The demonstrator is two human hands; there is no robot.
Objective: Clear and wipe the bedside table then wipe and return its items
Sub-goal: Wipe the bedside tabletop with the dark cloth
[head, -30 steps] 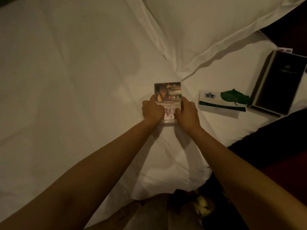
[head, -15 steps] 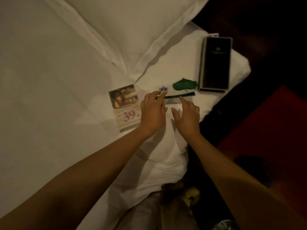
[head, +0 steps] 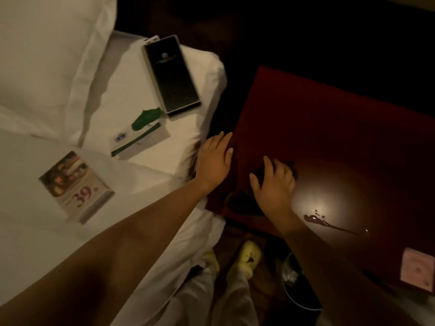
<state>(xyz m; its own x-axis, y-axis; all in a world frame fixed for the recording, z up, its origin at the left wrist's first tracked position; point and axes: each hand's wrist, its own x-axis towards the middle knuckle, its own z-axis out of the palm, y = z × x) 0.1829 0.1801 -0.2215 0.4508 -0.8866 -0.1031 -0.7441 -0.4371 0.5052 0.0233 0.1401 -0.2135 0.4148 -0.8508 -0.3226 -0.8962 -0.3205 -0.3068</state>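
Grips moved from bed (head: 35,231) to red worktop (head: 329,128): left grip (head: 216,158) wide, flat on edge; right grip (head: 273,182) spread, pressing dark cloth (head: 242,203); card (head: 77,187) on bed reads "39."

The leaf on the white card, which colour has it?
The leaf is green; the head view shows it best.

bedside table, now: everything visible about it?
The bedside table has a dark red, glossy top, beside the bed. Its front shows lamp glare and a dark liquid smear; a pink note lies at its near right corner. The right hand presses a dark cloth on it; the left hand rests at its left edge.
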